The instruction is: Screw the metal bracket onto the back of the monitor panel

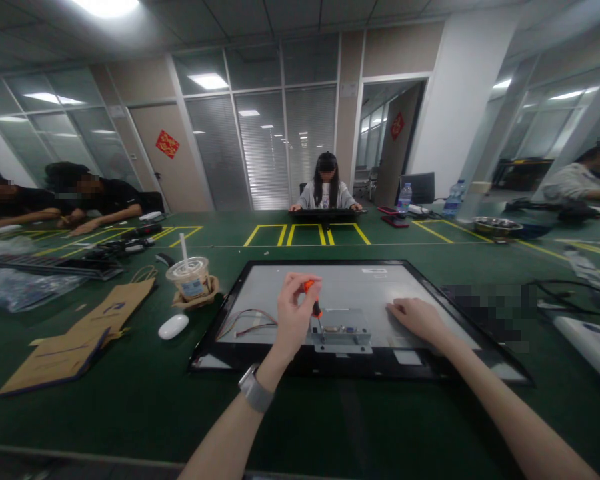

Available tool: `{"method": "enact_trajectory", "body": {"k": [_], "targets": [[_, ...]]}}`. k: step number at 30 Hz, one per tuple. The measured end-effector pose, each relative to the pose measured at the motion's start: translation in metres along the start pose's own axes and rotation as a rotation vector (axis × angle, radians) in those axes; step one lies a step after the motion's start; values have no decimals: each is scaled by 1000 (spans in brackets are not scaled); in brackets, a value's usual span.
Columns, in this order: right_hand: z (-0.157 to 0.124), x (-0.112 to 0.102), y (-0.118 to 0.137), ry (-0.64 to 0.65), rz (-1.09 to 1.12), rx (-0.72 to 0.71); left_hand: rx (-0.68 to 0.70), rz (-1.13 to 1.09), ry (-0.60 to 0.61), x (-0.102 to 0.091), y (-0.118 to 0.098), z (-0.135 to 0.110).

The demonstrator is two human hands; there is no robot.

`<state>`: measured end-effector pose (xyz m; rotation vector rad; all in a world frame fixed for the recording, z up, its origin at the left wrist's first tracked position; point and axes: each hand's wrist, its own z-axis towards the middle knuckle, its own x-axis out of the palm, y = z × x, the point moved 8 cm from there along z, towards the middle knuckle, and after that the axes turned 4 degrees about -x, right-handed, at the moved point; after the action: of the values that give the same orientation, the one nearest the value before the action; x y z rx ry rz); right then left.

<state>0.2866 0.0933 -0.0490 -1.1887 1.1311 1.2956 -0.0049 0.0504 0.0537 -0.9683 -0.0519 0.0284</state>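
My left hand (297,310) is closed around a screwdriver (316,308) with an orange and black handle. Its shaft points down at a metal bracket (343,339) with several connector ports, near the bracket's left end; I cannot tell whether the tip sits in a screw. The bracket is on the grey back of a black-framed display panel (280,283), which lies flat on the table. On the right part of that panel rests my right hand (417,319), its fingers loosely curled, with nothing visible in them. A thin cable (247,320) lies on the panel's left side.
Left of the panel are a white mouse (173,327), an iced drink cup (189,277) in a cardboard holder and a brown paper bag (80,340). A white device (587,347) with black cables is at right. Across the green table (130,413) sit several people.
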Motion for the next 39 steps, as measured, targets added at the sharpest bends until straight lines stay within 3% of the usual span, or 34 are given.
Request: {"method": "enact_trajectory", "body": {"k": [7,18,25,32,39], "targets": [[0,0,0,6,19,8,-148,-188,57,3,16,1],[0,1,0,-5,12,3,7,30,41,1,0,0],[0,-1,1,12,12,12,-69,-66,51,1,9,1],[0,-1,1,6,6,9,28,-5,21,1,-2,0],[0,0,0,5,12,6,-32,-26,27,-3,6,2]]}}
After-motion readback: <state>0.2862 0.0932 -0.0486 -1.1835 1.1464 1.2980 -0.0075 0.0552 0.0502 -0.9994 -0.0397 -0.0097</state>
